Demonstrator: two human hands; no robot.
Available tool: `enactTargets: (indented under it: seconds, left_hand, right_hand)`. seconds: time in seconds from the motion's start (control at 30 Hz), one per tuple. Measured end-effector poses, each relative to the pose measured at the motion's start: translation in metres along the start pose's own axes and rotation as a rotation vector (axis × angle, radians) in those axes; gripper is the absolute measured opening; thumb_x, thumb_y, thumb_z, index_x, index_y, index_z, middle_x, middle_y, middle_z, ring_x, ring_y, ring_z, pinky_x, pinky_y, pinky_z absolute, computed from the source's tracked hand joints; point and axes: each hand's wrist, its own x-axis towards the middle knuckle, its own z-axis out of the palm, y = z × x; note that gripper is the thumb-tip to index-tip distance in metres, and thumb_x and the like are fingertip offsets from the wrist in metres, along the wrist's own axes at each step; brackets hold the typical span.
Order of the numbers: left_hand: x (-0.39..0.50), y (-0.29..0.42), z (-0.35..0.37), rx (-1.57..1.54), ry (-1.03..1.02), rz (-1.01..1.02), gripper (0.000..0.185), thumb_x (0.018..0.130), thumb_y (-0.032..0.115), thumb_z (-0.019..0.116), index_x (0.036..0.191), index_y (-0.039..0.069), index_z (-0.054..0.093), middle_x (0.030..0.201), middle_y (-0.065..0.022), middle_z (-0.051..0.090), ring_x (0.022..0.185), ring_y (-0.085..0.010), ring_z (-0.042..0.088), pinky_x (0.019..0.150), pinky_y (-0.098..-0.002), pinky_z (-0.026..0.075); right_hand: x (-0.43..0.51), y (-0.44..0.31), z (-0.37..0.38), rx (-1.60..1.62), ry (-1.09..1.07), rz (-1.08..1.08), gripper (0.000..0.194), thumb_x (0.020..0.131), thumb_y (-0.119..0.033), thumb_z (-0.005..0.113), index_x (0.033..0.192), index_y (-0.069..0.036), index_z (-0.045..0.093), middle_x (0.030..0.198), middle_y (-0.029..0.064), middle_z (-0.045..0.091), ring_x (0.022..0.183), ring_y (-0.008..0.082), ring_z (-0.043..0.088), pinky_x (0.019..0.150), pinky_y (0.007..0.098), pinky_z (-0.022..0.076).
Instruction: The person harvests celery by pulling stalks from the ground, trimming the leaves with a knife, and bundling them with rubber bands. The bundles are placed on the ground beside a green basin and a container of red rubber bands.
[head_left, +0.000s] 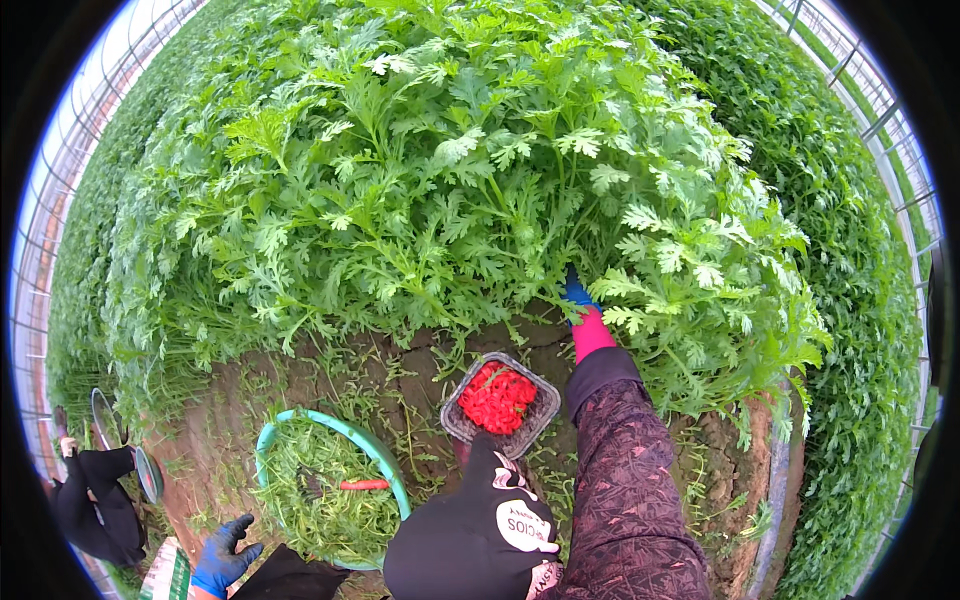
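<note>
My right hand (577, 292), in a blue glove with a pink cuff, reaches low into a dense stand of leafy greens (450, 172) that look like garland chrysanthemum. Leaves cover its fingers, so what they touch is hidden. Below and left of it, a clear plastic tub (551, 409) on the soil holds a heap of red bands (496, 397). My left hand is out of view. Further left stands a round green-rimmed basket (401, 480) filled with loose leaves and stems. A short red rod, perhaps a handle (365, 484), lies on those cuttings.
Another person's blue-gloved hand (225, 555) shows at the lower left, beside a white and green bag (166, 574). A person in black (101, 495) crouches beyond. My printed black trouser knee (472, 532) is below the tub. A grey pipe (772, 480) edges the soil at right.
</note>
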Motion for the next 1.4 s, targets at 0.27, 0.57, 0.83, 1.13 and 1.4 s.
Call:
enactTargets:
  seconds: [0.27,0.57,0.83,1.13,1.4]
  left_hand:
    - [0.007,0.003,-0.003,0.03,-0.051,-0.049,0.06,0.076,0.022,0.079,0.129,0.008,0.056,0.111,-0.0104,0.065,0.099,-0.0197,0.062,0.084,-0.0338,0.051]
    - [0.005,0.0,-0.001,0.068,-0.058,-0.085,0.058,0.077,0.024,0.079,0.13,0.012,0.056,0.113,-0.0108,0.064,0.097,-0.0205,0.063,0.082,-0.0339,0.051]
    - [0.008,0.01,-0.001,0.022,-0.082,-0.088,0.059,0.077,0.023,0.078,0.13,0.011,0.056,0.111,-0.0094,0.065,0.097,-0.0192,0.062,0.082,-0.0337,0.05]
    - [0.009,0.009,-0.003,-0.005,-0.029,-0.036,0.061,0.077,0.022,0.079,0.131,0.01,0.055,0.114,-0.0091,0.064,0.101,-0.0199,0.061,0.085,-0.035,0.049]
    - [0.005,0.017,-0.006,0.013,-0.033,-0.05,0.061,0.076,0.017,0.079,0.131,0.009,0.053,0.116,-0.0098,0.063,0.104,-0.0209,0.06,0.09,-0.0361,0.049]
  right_hand:
    - [0.012,-0.004,0.005,-0.052,-0.054,0.011,0.04,0.084,-0.023,0.063,0.115,0.001,0.055,0.104,0.0135,0.063,0.088,0.0275,0.061,0.076,0.0374,0.0489]
    - [0.021,-0.013,0.016,-0.094,-0.084,0.018,0.044,0.084,-0.024,0.064,0.12,-0.001,0.053,0.111,0.0146,0.061,0.094,0.0296,0.06,0.08,0.0377,0.0484]
    - [0.019,-0.009,0.02,-0.08,-0.023,-0.025,0.048,0.083,-0.024,0.065,0.124,-0.002,0.051,0.117,0.0155,0.06,0.099,0.0314,0.059,0.085,0.0381,0.048]
    - [-0.031,0.044,-0.084,-0.179,-0.241,0.016,0.053,0.082,-0.025,0.065,0.129,-0.004,0.049,0.123,0.0166,0.058,0.105,0.0334,0.058,0.089,0.0385,0.0475]
    - [-0.064,-0.001,0.005,-0.323,-0.533,-0.247,0.055,0.076,-0.033,0.069,0.125,-0.01,0.057,0.12,0.0191,0.061,0.108,0.0343,0.059,0.091,0.042,0.0476]
